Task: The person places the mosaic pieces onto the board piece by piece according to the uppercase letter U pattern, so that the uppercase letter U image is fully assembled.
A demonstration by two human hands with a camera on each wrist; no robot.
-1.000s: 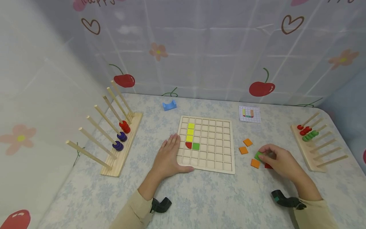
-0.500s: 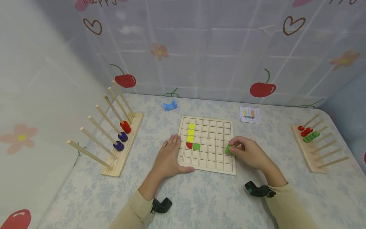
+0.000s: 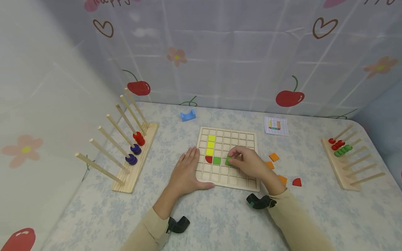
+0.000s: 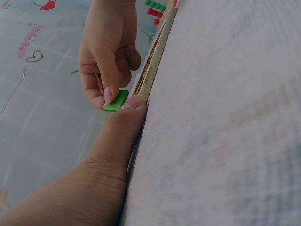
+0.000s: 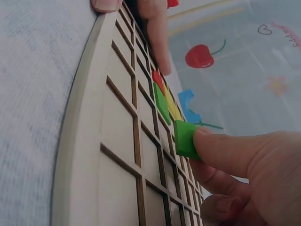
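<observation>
A wooden grid board lies flat on the table. Several yellow tiles run down one column, with a red quarter-round tile below them and a green square tile beside that. My left hand rests along the board's left side, fingers straight, thumb on the near edge. Between thumb and fingertips my right hand pinches another green square tile, held just above the board, right of the placed green one. In the left wrist view, this tile shows tilted near my left thumb.
Several orange tiles and a red quarter-round tile lie right of the board, partly behind my right arm. A pattern card lies farther back, a blue curved block behind the board. Peg racks stand at both sides.
My right hand has carried the green tile leftward from among the loose tiles to above the board. The loose red tile is uncovered. My left hand keeps its place.
</observation>
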